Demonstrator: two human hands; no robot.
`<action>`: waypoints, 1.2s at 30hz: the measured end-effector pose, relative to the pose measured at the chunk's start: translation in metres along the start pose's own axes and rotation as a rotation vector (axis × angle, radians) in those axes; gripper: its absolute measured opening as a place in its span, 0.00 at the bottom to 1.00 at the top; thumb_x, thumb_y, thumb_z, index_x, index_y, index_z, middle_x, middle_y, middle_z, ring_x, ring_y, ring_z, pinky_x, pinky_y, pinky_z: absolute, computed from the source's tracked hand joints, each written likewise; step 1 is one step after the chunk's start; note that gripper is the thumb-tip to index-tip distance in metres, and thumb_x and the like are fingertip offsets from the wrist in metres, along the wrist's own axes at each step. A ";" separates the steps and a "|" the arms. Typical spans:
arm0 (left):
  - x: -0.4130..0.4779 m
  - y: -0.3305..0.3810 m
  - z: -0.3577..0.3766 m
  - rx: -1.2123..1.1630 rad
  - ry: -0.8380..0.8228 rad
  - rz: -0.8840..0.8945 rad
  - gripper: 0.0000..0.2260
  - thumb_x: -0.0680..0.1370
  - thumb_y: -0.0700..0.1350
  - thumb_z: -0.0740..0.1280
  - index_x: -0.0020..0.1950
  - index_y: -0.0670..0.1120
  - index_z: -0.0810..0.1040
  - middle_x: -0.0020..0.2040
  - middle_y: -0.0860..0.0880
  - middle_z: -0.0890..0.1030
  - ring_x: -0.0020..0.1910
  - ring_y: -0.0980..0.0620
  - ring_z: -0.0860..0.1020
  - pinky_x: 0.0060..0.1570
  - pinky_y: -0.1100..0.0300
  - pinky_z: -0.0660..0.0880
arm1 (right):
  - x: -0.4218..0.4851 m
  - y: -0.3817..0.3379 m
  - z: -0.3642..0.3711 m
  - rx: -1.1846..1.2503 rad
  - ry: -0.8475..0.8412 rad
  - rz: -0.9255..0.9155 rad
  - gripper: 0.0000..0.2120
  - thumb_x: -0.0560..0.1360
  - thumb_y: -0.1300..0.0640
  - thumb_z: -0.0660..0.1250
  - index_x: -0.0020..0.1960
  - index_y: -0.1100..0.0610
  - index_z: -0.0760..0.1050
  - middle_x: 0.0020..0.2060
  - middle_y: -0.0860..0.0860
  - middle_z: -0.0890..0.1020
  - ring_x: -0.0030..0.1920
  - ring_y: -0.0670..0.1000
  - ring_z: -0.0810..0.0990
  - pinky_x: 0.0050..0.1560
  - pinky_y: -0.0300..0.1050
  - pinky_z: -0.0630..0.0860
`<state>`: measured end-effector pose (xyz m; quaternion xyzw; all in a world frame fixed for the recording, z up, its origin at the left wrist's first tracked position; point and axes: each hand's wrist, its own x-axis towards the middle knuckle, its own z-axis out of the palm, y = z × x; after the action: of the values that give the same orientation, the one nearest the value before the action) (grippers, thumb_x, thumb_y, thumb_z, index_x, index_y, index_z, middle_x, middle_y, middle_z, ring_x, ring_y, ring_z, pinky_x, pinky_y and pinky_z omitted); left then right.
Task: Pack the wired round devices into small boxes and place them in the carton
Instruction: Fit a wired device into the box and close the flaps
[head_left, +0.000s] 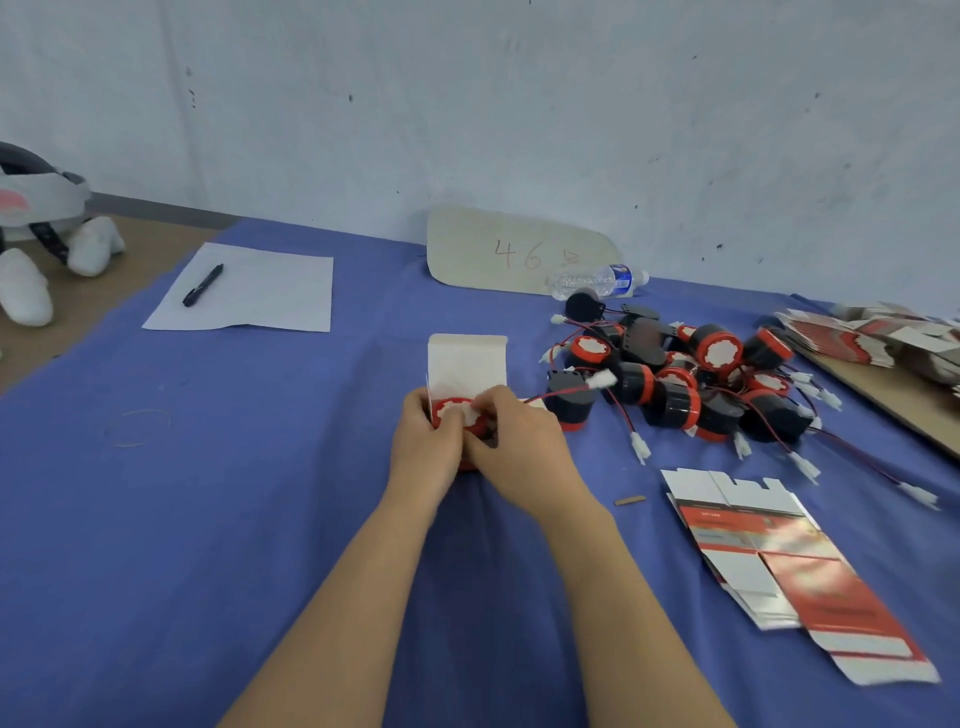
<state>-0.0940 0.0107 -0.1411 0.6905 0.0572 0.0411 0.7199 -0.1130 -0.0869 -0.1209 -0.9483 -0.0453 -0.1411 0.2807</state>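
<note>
Nearest, at 4 o'clock, flattened box blanks (779, 561) lie in easy reach on the blue cloth (208, 519). Dead centre, the left hand (423, 436) wraps the small box (467, 364) to steady it, flap up. The right hand (519, 447) pinches the round device (457, 410) at its mouth, probably tucking the wire in. Spare devices (685, 379) are heaped at 2 o'clock. Paper (270, 296) and pen (202, 285) sit at 10, with a scuffed white wall (467, 104) behind. No carton in sight.

Table cover (208, 493): plain blue. Round devices (719, 353): black bodies, red rims, white centres, with red and black leads and white connectors. Small box (466, 364): white inner flap. Box blanks (779, 561): red and white, with blurred, possibly dark, print. Paper sheet (270, 296): white. Pen (202, 285): black. Bottle (582, 285): clear, blue label.
</note>
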 end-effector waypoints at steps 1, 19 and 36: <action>0.000 0.000 0.000 0.003 0.001 -0.001 0.11 0.77 0.39 0.62 0.58 0.46 0.72 0.52 0.49 0.80 0.50 0.51 0.79 0.51 0.52 0.79 | -0.001 0.001 -0.001 -0.064 -0.016 -0.023 0.13 0.76 0.50 0.64 0.55 0.56 0.75 0.49 0.50 0.81 0.53 0.53 0.76 0.59 0.48 0.70; -0.002 -0.005 0.003 0.179 0.009 0.108 0.10 0.78 0.40 0.60 0.54 0.53 0.66 0.45 0.61 0.71 0.43 0.60 0.73 0.35 0.68 0.68 | 0.015 0.038 -0.027 0.391 0.419 0.316 0.20 0.80 0.58 0.59 0.72 0.55 0.65 0.66 0.51 0.73 0.59 0.48 0.72 0.53 0.35 0.69; -0.006 -0.004 0.006 0.231 -0.023 0.156 0.08 0.79 0.40 0.60 0.53 0.52 0.64 0.43 0.61 0.70 0.40 0.63 0.71 0.31 0.72 0.66 | 0.009 0.017 -0.030 0.150 0.505 0.097 0.10 0.79 0.61 0.63 0.57 0.55 0.80 0.47 0.52 0.74 0.44 0.53 0.75 0.46 0.46 0.74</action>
<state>-0.0990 0.0035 -0.1445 0.7714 -0.0002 0.0822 0.6310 -0.1091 -0.1173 -0.1033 -0.8607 0.0612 -0.3559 0.3588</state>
